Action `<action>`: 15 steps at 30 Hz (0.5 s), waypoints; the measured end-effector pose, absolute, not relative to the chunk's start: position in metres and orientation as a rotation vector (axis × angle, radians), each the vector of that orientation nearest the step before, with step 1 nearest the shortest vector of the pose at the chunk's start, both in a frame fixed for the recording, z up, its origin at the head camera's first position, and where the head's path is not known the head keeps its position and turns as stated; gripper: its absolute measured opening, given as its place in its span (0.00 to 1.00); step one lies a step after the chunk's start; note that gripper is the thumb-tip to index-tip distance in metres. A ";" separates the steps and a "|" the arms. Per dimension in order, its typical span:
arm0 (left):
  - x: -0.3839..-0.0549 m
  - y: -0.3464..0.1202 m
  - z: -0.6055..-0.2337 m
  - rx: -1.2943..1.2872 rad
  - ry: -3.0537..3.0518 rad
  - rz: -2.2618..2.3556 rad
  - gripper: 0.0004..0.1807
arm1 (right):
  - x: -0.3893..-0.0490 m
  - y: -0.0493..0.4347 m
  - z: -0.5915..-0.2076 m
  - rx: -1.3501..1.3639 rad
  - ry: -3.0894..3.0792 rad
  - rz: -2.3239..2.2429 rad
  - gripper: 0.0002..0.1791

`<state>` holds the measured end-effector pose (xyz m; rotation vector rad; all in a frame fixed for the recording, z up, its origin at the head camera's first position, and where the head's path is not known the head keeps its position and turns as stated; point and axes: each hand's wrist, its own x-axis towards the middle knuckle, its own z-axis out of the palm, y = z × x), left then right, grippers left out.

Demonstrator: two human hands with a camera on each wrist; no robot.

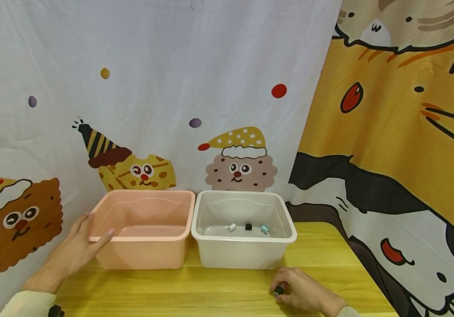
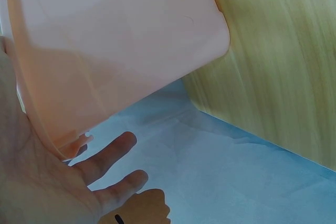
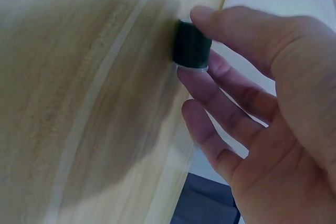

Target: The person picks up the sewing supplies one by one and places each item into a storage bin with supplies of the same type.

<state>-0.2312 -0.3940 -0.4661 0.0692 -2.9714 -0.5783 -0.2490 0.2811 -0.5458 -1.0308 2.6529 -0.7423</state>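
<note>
Between the thumb and fingers of my right hand point(image 1: 300, 288) is a spool of dark thread point(image 3: 191, 45), pinched close over the wooden table in front of the white bin. Its pale end rim shows in the right wrist view. My left hand point(image 1: 74, 246) rests at the near left corner of the pink bin point(image 1: 141, 253), thumb over the front rim. Two of its fingers point(image 2: 107, 158) stretch out straight past the bin in the left wrist view. Inside the white bin point(image 1: 240, 255) lie a white spool point(image 1: 232, 227), a black spool point(image 1: 248, 226) and a light blue spool point(image 1: 265, 229).
Both bins stand side by side at the back of the wooden table point(image 1: 163, 293), close to a white curtain point(image 1: 151, 79) with cartoon prints. A yellow cartoon curtain point(image 1: 369, 145) hangs along the right side, past the table's edge.
</note>
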 end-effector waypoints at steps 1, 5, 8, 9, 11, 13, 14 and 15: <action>-0.231 -0.394 -0.466 0.066 -2.971 -0.578 0.63 | -0.249 0.281 -0.547 -1.030 2.655 -0.745 0.09; -0.231 -0.393 -0.465 0.065 -2.980 -0.581 0.63 | -0.249 0.281 -0.549 -1.021 2.660 -0.763 0.07; -0.230 -0.393 -0.465 0.072 -2.984 -0.581 0.64 | -0.250 0.281 -0.550 -1.019 2.659 -0.777 0.07; -0.230 -0.393 -0.465 0.074 -2.985 -0.581 0.64 | -0.250 0.281 -0.550 -1.022 2.660 -0.781 0.07; -0.230 -0.393 -0.465 0.074 -2.982 -0.578 0.64 | -0.251 0.281 -0.550 -1.024 2.658 -0.789 0.07; -0.230 -0.393 -0.465 0.072 -2.977 -0.576 0.64 | -0.251 0.281 -0.549 -1.018 2.654 -0.794 0.07; -0.230 -0.393 -0.465 0.071 -2.974 -0.575 0.64 | -0.252 0.280 -0.548 -1.013 2.651 -0.795 0.07; -0.230 -0.393 -0.466 0.069 -2.972 -0.575 0.64 | -0.252 0.280 -0.548 -1.006 2.647 -0.797 0.07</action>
